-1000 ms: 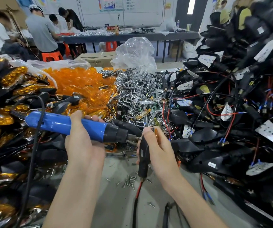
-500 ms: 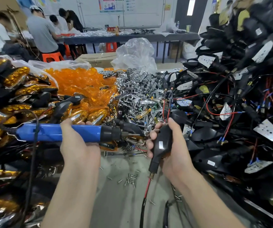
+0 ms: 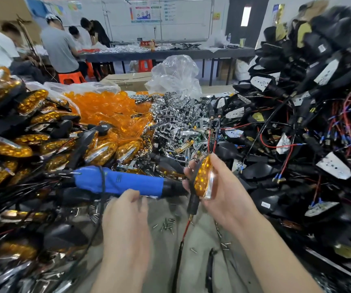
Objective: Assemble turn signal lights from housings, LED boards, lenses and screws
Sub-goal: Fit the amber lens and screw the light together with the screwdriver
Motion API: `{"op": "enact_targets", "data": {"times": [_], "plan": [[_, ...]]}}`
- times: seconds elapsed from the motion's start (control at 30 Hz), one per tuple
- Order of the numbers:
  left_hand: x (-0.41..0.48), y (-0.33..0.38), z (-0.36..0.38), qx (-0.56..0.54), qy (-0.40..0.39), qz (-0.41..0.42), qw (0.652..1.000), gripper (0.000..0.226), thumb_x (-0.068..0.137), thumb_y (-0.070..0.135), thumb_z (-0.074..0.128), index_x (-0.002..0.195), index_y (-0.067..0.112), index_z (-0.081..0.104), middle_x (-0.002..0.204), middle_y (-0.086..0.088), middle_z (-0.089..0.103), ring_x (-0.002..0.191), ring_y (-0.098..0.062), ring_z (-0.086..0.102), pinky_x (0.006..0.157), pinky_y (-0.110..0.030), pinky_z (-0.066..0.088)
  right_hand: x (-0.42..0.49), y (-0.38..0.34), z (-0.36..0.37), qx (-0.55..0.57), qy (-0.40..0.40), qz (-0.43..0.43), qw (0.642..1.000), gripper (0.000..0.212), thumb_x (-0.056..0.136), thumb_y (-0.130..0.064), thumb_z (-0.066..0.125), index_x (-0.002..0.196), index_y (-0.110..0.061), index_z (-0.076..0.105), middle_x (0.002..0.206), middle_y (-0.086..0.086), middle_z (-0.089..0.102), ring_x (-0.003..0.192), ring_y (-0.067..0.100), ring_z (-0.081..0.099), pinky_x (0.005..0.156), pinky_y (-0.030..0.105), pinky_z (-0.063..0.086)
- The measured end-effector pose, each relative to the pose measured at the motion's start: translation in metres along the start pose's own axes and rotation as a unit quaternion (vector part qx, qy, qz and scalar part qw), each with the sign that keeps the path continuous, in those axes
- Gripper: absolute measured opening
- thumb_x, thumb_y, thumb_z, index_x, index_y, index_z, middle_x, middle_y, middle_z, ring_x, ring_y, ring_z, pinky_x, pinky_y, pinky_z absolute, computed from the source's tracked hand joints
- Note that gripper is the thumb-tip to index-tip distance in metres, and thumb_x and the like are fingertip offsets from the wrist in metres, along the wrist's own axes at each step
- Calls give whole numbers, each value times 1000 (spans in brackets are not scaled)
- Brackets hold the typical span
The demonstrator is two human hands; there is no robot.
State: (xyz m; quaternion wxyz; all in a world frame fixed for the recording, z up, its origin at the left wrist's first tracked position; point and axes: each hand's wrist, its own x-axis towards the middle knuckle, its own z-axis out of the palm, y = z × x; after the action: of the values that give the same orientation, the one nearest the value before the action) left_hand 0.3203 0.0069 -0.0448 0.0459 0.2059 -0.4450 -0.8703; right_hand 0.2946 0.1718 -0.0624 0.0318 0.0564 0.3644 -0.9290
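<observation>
Littered bench (image 3: 164, 250): my right hand (image 3: 229, 193) clasps the signal light (image 3: 202, 178); the screwdriver (image 3: 119, 182) points rightward at it; I cannot tell whether my blurred left hand (image 3: 126, 212) grips it.

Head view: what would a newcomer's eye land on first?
The heap of orange lenses glows at back left, against a tangled wall of black housings and red wires on the right. Front centre, the right hand grips an amber light beside a blue screwdriver.
</observation>
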Motion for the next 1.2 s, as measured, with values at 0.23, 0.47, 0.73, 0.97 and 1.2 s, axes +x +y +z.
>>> {"op": "enact_targets", "data": {"times": [0.23, 0.47, 0.73, 0.97, 1.2], "plan": [[-9, -8, -14, 104, -50, -8, 993, 12, 96, 1, 48, 105, 4, 55, 108, -12, 70, 108, -18, 69, 107, -39, 48, -2, 3, -6, 18, -16, -7, 1000, 29, 79, -32, 83, 98, -10, 82, 83, 4, 76, 82, 23, 76, 84, 43, 61], [-13, 0, -23, 162, -75, -10, 984, 19, 100, 8, 47, 100, 7, 65, 94, -8, 77, 89, -21, 76, 86, -36, 56, -3, 9, 1, 45, -72, -31, 996, 55, 65, -30, 98, 107, -9, 69, 89, 6, 74, 88, 23, 74, 102, 54, 54], [-29, 9, -20, 274, -205, 57, 938, 21, 96, 44, 54, 99, 41, 74, 95, 10, 77, 88, -11, 74, 77, -32, 61, -11, 14, 26, 11, -67, -35, 997, 51, 71, -35, 90, 106, -5, 68, 94, 14, 71, 97, 32, 69, 102, 60, 51], [-26, 48, -11, 304, -268, 87, 910, 44, 83, 59, 54, 103, 22, 66, 68, 9, 65, 56, -13, 56, 45, -23, 44, -14, 9, 82, -89, -34, -49, 994, 65, 64, -53, 80, 109, -10, 61, 100, 19, 61, 92, 33, 60, 72, 46, 56], [4, 129, -12, 324, -209, 83, 919, 48, 91, 60, 51, 86, 13, 53, 52, 3, 42, 36, -9, 27, 35, -18, 22, 6, 20, 175, -157, -79, -71, 982, 50, 83, -41, 75, 120, -12, 59, 71, -2, 65, 58, 16, 59, 57, 38, 44]]}}
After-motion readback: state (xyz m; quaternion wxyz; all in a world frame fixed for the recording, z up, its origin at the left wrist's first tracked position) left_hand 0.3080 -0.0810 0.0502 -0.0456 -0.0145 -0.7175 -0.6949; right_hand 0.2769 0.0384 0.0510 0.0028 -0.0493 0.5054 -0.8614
